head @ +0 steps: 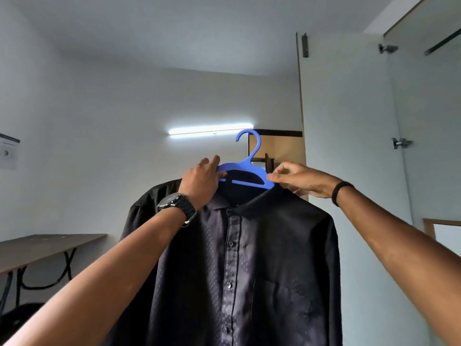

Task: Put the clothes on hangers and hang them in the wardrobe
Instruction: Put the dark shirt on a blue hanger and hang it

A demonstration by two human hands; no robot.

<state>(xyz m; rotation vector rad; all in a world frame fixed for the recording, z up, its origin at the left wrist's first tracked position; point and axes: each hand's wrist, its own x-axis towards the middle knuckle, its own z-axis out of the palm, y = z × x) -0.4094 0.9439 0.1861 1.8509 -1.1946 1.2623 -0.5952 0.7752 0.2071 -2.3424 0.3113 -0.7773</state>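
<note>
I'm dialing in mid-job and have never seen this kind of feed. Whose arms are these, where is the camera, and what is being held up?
There is no machine here: a person works with bare hands, and the single picture comes from a wide-angle camera worn on their head, so the arms reach out from the viewer. The left hand, with a wristwatch, and the right hand, with a black wristband, each have a grip on one end of a blue plastic hanger. A dark buttoned shirt hangs on it, held in the air. The open wardrobe door is to the right; a table stands low on the left.
</note>
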